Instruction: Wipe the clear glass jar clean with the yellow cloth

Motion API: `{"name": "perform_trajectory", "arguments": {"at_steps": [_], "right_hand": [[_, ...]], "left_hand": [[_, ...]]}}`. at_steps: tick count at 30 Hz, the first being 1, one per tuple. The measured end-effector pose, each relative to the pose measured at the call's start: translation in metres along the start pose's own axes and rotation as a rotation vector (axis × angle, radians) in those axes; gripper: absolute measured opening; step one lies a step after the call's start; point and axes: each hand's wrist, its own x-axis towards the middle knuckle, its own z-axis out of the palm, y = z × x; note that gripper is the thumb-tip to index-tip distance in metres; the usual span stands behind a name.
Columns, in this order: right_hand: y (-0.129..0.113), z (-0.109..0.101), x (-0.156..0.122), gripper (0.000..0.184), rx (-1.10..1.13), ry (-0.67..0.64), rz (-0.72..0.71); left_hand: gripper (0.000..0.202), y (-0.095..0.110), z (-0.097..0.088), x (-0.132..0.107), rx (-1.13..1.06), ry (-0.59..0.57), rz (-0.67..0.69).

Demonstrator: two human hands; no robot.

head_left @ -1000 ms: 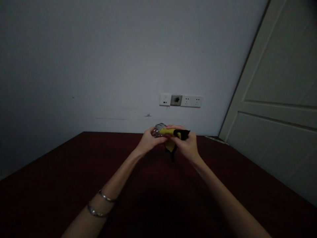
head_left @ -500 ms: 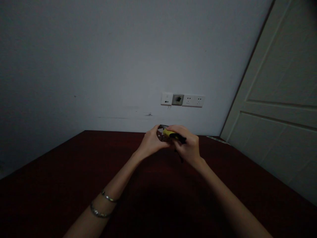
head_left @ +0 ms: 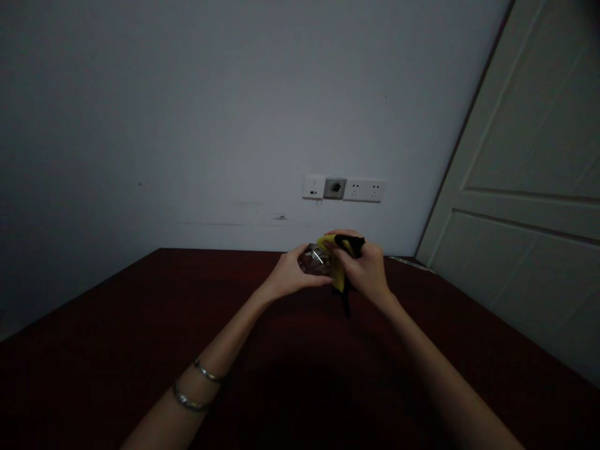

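Observation:
My left hand (head_left: 288, 278) is closed round a small clear glass object (head_left: 315, 260), held above the far part of a dark red table (head_left: 140, 350). My right hand (head_left: 365, 269) grips a yellow and black cloth (head_left: 338, 253) and presses it against the glass object's right side. A tail of the cloth hangs down below my right hand. Two thin bracelets (head_left: 197, 384) sit on my left wrist. The room is dim.
A white wall stands behind the table with a row of sockets and a switch (head_left: 344, 189). A pale panelled door (head_left: 529, 200) fills the right side. A thin light strip (head_left: 407, 262) lies at the table's far right edge.
My right hand has shifted the cloth up and over the glass object's right side. More of the glass object shows in my left hand. Both hands stay in about the same place.

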Motion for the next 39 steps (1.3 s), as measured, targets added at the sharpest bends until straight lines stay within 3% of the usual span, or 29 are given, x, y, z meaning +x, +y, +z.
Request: {"name": "perform_trajectory", "arguments": {"at_steps": [5,10,13,16,21,26,29,34,36,39], "right_hand": [[0.006,0.002,0.001,0.018,0.101,0.026,0.084],[0.005,-0.001,-0.001,0.027,0.277,-0.188,0.078],[0.003,-0.004,-0.004,0.049,0.299,-0.324,0.052],[0.003,-0.002,-0.007,0.08,0.246,-0.373,0.015],[0.009,0.005,-0.009,0.098,0.117,-0.337,-0.138],[0.008,0.006,-0.01,0.096,0.103,-0.313,-0.147],[0.005,0.006,-0.011,0.092,0.114,-0.286,-0.13],[0.007,0.009,-0.013,0.091,0.21,-0.236,0.024],[0.008,0.012,-0.012,0.092,0.278,-0.209,0.116],[0.007,0.015,-0.009,0.09,0.387,-0.164,0.267]], "left_hand": [[0.06,0.001,-0.002,0.0,-0.234,-0.096,-0.031],[0.058,-0.003,-0.004,0.001,-0.366,-0.067,-0.16],[0.053,-0.003,-0.006,0.0,-0.4,-0.075,-0.257],[0.048,0.001,-0.008,-0.001,-0.45,-0.084,-0.283],[0.044,0.008,-0.007,0.001,-0.513,-0.088,-0.314],[0.05,0.01,-0.01,0.001,-0.497,-0.155,-0.319],[0.059,0.005,-0.017,0.0,-0.506,-0.268,-0.266],[0.069,-0.004,-0.027,0.001,-0.343,-0.464,-0.22],[0.072,-0.004,-0.025,0.002,-0.235,-0.452,-0.191],[0.083,-0.001,-0.018,0.003,-0.16,-0.376,-0.044]]}}
